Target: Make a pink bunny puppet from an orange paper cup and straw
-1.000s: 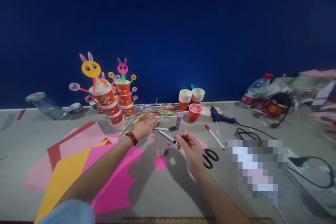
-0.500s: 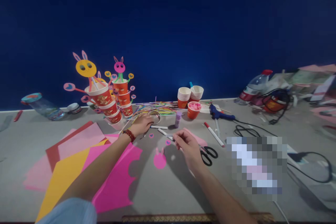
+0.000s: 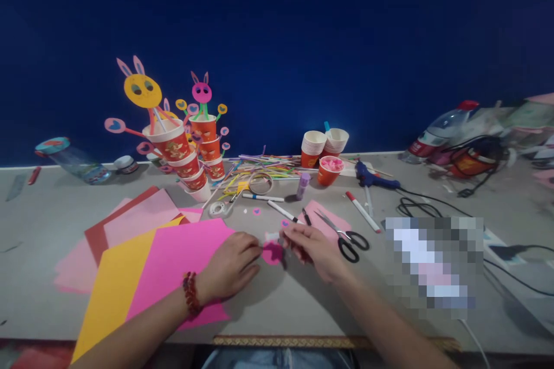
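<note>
Small pale strip (image 3: 272, 237) between your hands, over the upper part of the pink cutout (image 3: 273, 255); long axis roughly sideways, free end pointing toward your left hand (image 3: 236, 262). Your right hand (image 3: 311, 249) pinches its other end, fingertips together. Your left fingers curl inward; whether they grip anything, cannot tell

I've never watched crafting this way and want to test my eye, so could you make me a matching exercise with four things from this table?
Column one:
1. scissors
2. glue gun
3. small tube
4. left hand

Column two:
A. purple, standing upright
B. beside a wrist with a beaded bracelet
C. black-handled, to the right of the right hand
D. blue, lying on the table

Right pairs: 1-C, 2-D, 3-A, 4-B.
</note>
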Motion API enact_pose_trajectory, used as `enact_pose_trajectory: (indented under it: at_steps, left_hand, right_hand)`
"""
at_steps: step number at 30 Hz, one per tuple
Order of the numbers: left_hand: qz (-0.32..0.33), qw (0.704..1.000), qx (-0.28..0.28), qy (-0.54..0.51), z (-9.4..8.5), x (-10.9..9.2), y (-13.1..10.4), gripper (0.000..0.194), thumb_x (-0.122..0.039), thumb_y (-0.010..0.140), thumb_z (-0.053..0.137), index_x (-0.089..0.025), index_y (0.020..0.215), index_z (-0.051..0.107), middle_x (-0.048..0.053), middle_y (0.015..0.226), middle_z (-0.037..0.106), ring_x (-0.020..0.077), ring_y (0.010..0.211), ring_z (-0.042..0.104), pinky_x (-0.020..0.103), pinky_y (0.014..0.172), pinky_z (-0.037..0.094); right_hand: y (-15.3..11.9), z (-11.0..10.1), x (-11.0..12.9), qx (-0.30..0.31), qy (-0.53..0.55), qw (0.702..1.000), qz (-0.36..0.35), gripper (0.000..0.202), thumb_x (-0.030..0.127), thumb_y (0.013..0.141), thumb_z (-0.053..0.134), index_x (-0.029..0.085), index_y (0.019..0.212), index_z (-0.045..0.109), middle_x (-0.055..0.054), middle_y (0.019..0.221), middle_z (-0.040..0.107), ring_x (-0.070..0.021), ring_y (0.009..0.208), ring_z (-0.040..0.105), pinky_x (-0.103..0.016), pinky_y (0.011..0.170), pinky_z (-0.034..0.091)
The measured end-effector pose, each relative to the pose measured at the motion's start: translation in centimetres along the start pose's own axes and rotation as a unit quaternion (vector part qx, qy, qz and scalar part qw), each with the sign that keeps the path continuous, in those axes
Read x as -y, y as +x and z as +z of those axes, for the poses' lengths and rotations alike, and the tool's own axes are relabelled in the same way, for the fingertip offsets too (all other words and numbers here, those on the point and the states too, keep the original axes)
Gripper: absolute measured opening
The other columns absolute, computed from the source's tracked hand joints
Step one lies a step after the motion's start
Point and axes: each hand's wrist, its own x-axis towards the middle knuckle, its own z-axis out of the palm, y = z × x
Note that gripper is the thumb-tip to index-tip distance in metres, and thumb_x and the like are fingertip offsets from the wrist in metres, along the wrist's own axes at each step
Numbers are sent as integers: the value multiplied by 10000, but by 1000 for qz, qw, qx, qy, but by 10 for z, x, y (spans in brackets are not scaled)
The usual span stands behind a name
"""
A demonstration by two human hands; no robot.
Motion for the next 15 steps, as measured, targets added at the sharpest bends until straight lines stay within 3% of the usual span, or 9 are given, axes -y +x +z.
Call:
enact_pose_trajectory:
  at_steps: [2, 5, 15]
  left_hand:
    - [-1, 999, -35, 16, 5, -1, -8, 201, -159, 946, 508, -173, 1084, 653, 113, 1060, 682, 243, 987, 618, 413, 903, 527]
    - [23, 998, -59, 24, 13, 1, -12, 225, -113, 951, 475, -159, 1101, 637, 116, 1062, 687, 238, 986, 621, 413, 917, 531]
    - [27, 999, -25, 30, 24, 0, -16, 315, -111, 926, 513, -148, 1232, 578, 135, 1203, 670, 263, 1093, 609, 450, 988, 534]
  right_hand:
    - [-11, 3, -7, 23, 22, 997, 73, 381, 499, 715, 766, 150, 864, 733, 10, 668, 647, -42, 407, 381, -170, 352, 219]
    - [-21, 6, -15, 21, 53, 991, 123, 365, 462, 711, 767, 148, 893, 730, 4, 696, 658, -31, 389, 359, -156, 329, 181]
    - [-17, 9, -20, -3, 89, 984, 156, 265, 333, 758, 714, 152, 952, 730, -14, 740, 675, -38, 401, 388, -144, 324, 206]
